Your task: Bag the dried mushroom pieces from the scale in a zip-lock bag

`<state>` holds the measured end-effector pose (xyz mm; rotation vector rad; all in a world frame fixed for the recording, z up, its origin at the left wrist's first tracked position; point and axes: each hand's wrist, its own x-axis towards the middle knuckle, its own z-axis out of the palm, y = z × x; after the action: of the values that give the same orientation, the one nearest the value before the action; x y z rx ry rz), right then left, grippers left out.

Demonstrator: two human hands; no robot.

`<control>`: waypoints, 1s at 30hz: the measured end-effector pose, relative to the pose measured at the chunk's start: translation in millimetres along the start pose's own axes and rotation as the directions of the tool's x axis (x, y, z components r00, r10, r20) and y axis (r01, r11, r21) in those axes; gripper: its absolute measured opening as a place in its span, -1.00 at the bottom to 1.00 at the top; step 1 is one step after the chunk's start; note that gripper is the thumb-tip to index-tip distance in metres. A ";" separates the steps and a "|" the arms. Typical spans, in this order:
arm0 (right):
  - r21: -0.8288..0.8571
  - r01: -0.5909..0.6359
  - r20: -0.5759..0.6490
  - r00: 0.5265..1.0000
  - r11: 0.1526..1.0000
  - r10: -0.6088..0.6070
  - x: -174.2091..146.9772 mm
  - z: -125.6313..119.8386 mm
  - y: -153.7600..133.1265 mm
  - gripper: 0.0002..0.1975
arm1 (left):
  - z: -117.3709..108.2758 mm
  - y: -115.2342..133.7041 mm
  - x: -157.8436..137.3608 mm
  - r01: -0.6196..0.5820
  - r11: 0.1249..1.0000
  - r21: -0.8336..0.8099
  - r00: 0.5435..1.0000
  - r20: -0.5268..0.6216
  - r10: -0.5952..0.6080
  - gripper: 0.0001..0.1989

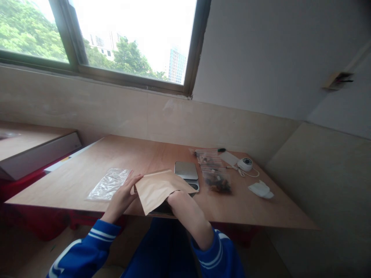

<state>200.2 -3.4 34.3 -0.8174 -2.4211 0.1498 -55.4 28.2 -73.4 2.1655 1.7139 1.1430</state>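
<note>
A brown kraft paper bag (159, 187) is held near the table's front edge, its opening facing my right side. My left hand (126, 193) grips the bag's left end, thumb below and fingers along the top. Into the opening goes my right hand (176, 197); its fingers are hidden inside the bag. A digital kitchen scale (186, 168) sits just behind, partly covered by the bag. Beneath the bag lies a dark flat thing (162, 208) that I cannot make out. Left of my left hand is a clear plastic bag (108, 184).
Several zip bags with dark dried pieces (218, 181) lie right of the scale. Farther right are a white round device with a cord (245, 164) and a crumpled white tissue (261, 190). A wall with a window (133, 46) rises behind the wooden table (139, 150).
</note>
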 end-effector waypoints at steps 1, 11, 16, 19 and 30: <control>-0.037 0.008 0.039 0.999 0.999 -0.006 -1.5 -7.6 -4.2 -0.66 | -2.0 -2.4 2.7 0.010 1.000 -0.014 1.000 0.005 -0.010 -0.50; 0.061 0.119 -0.162 0.981 0.991 -0.108 -13.8 -30.5 7.0 -0.62 | 0.9 -3.4 17.4 0.094 0.990 -0.109 0.995 -0.010 -0.096 -0.51; 0.167 0.129 -0.321 0.944 0.977 -0.069 -9.3 -26.4 13.2 -0.61 | 3.5 1.2 20.0 0.112 0.984 -0.141 0.993 -0.022 -0.116 -0.56; 0.233 0.124 -0.459 0.888 0.964 -0.003 -3.9 -25.2 12.4 -0.64 | 5.6 -1.7 19.7 0.139 0.977 -0.159 0.990 -0.015 -0.143 -0.55; 0.381 -0.258 -0.542 0.716 0.888 0.440 -22.6 -6.5 95.1 -0.76 | 19.2 -13.0 16.5 0.211 0.964 -0.164 0.962 -0.142 -0.234 -0.46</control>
<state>268.1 59.5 2.4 -1.0034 -1.5601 0.3110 -52.3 53.4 -86.3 1.7849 1.8172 1.3635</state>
